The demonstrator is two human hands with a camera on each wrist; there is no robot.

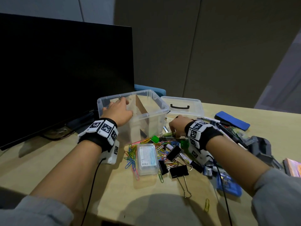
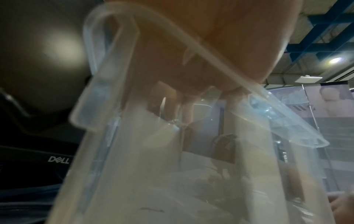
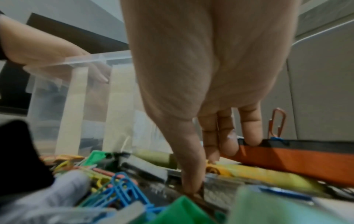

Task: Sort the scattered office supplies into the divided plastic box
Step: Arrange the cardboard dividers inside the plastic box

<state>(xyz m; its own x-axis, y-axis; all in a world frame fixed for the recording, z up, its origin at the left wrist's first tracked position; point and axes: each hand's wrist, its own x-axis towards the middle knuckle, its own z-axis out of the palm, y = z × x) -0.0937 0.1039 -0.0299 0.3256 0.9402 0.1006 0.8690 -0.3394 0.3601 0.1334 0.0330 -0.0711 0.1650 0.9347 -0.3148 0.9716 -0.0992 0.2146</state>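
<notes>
Clear box (image 1: pixel 147 101) sits mid-frame in the head view, lid off, brown card divider (image 1: pixel 141 107) standing inside. Left hand (image 1: pixel 117 110) reaches over the near-left rim into the left compartment; in the left wrist view fingers (image 2: pixel 186 112) hang curled inside the box (image 2: pixel 107 91) around something thin, too blurred to name, so grip cannot be told. Right hand (image 1: pixel 177 126) is down in the supply pile right of the box; in the right wrist view fingertips (image 3: pixel 191 186) press among pens and clips, fingers straight, one touching an orange-and-black case (image 3: pixel 298 160).

Pile in lower centre: coloured paper clips (image 1: pixel 132 154), black binder clips (image 1: pixel 178 171), small clear case (image 1: pixel 147 159) with an unreadable label, green clip (image 1: pixel 154 138), blue eraser (image 1: pixel 232 120) at right, blue packet (image 1: pixel 228 185) lower right.

Box lid (image 1: pixel 183 106) with black handle lies behind the pile.

Black monitor (image 1: pixel 65 75) fills upper left, "DELL" (image 2: pixel 58 159) readable on its bezel. Light wood desk (image 1: pixel 57 163); grey partition panels (image 1: pixel 203 54) behind.
</notes>
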